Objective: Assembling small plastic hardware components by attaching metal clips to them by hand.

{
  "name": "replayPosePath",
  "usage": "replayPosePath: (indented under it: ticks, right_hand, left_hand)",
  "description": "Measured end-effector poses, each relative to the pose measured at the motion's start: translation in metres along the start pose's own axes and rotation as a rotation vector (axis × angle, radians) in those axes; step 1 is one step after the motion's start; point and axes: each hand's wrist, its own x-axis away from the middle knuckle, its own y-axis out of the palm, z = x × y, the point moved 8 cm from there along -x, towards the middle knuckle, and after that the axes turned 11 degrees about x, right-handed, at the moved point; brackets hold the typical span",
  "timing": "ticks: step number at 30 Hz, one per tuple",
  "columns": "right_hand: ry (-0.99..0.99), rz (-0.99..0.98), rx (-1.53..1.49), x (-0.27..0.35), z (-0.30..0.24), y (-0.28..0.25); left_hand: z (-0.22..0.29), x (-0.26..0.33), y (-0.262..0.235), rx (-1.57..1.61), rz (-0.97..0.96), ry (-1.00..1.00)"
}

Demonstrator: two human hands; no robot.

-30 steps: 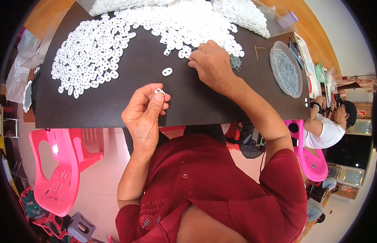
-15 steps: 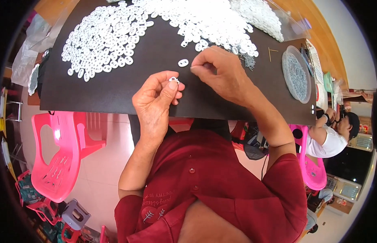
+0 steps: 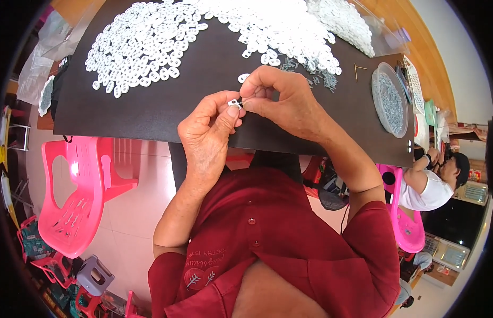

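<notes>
Between the thumb and fingers of my left hand is a small white plastic piece with a hole in it. My right hand is closed in a pinch right against that piece, its fingertips meeting the left ones. A tiny dark bit shows at the right fingertips; I cannot make out its kind. Just beyond the right fingers, a loose white oval piece with two holes lies on the dark table, partly covered by the hand. Small grey screw-like pieces lie scattered farther off.
White oval pieces form a left heap and a larger far heap. At the right stands a clear round tub of small grey pieces, near thin gold-coloured sticks. A pink chair is at left; another person sits at right.
My right hand has moved left and nearer, from beside the loose oval piece to the white piece in my left hand. The view has shifted slightly.
</notes>
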Motion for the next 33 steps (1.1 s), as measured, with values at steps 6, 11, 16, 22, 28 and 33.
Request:
replayPosePath:
  ticks: [6,11,16,22,28,33]
  right_hand:
    - [-0.013,0.015,0.017,0.000,-0.005,-0.001]
    - [-0.044,0.013,0.028,0.000,-0.007,-0.001]
    - [-0.044,-0.005,0.028,0.000,-0.011,-0.001]
    - [0.029,-0.024,-0.137,0.000,-0.005,0.001]
    - [0.095,0.001,-0.220,0.001,0.002,0.007]
    - [0.067,0.011,-0.319,0.001,0.005,0.005]
  left_hand:
    - [0.004,0.002,0.001,-0.049,0.000,0.044]
    - [0.008,0.003,0.003,-0.110,0.000,0.075]
    - [0.013,0.005,0.004,-0.216,-0.010,0.165]
    - [0.017,0.010,0.012,-0.404,-0.087,0.296]
    - [0.014,0.011,0.007,-0.341,-0.004,0.231]
    - [0.006,0.008,0.003,-0.091,0.024,0.085]
